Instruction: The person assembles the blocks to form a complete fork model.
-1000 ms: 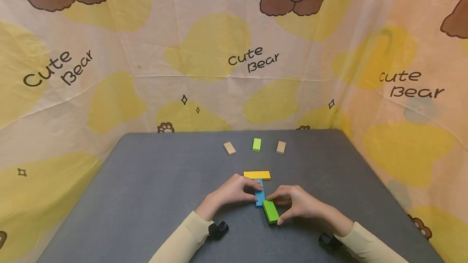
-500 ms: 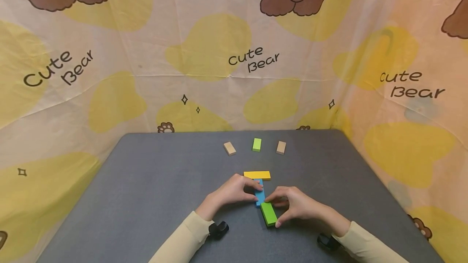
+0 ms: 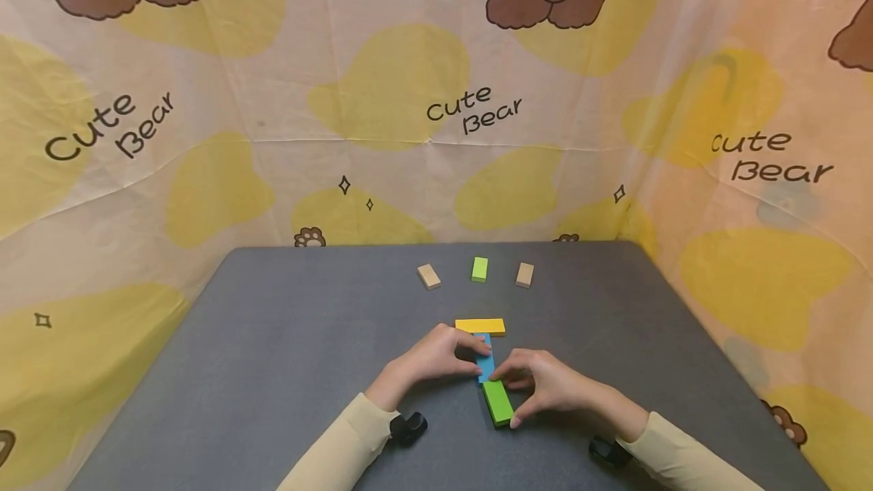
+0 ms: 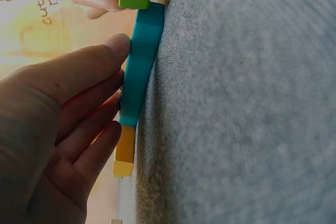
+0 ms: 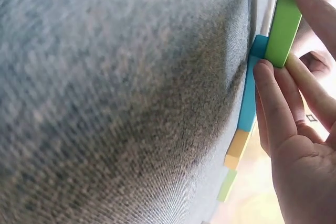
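Note:
A blue block (image 3: 485, 367) lies lengthwise on the grey table. Its far end meets the middle of a yellow block (image 3: 480, 326) set crosswise, making a T. My left hand (image 3: 434, 356) holds the blue block with thumb and fingertips. With thumb and fingers at opposite ends, my right hand (image 3: 555, 383) pinches a green block (image 3: 498, 403). In the right wrist view, the green block (image 5: 284, 27) overlaps the near end of the blue block (image 5: 249, 93). Whether the two touch cannot be told.
At the back of the table (image 3: 327, 324) lie three smaller blocks: a tan one (image 3: 429, 276), a light green one (image 3: 480, 270) and another tan one (image 3: 524, 275). A bear-print cloth (image 3: 395, 195) hangs behind and along the sides.
My right hand has shifted the green block slightly left and nearer to me, toward the line of the blue block. My left hand and the other blocks have stayed in place.

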Available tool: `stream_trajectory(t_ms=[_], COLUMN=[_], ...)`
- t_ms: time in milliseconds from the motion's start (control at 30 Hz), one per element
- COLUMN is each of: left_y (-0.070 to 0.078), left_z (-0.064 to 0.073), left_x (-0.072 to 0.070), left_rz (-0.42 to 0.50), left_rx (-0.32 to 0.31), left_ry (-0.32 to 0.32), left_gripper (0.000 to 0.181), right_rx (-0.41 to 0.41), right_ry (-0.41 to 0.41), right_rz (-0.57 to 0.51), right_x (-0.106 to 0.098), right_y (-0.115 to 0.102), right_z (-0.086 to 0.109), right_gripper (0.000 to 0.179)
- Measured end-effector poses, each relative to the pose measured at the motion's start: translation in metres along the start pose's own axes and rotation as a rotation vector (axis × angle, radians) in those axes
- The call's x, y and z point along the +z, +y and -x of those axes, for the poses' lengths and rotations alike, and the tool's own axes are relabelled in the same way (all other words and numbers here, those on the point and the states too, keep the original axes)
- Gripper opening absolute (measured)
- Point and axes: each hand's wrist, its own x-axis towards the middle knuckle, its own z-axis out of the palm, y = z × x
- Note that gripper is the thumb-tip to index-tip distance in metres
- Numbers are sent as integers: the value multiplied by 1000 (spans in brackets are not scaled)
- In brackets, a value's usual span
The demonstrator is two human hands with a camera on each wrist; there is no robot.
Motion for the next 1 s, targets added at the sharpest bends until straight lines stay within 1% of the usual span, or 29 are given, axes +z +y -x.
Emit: stream_trajectory(t_ms=[400,600,800,1000], left_y=[1,2,3,4], left_z=[1,2,2,3], left_x=[0,-1,-1,-2], left_rz=[-4,0,14,21], left_rx=[-4,-9,-9,-13], left_ry=[1,-7,-13,-12], left_gripper=[31,31,32,32], right_rx=[32,17,-9,-16], right_ry=[-1,5,38,59], right_rz=[78,142,194,210], right_x=[5,8,11,14], right_y=[-2,-1,-1,-2], right_z=[-4,-6,-8,-9], right_gripper=[57,58,60,60])
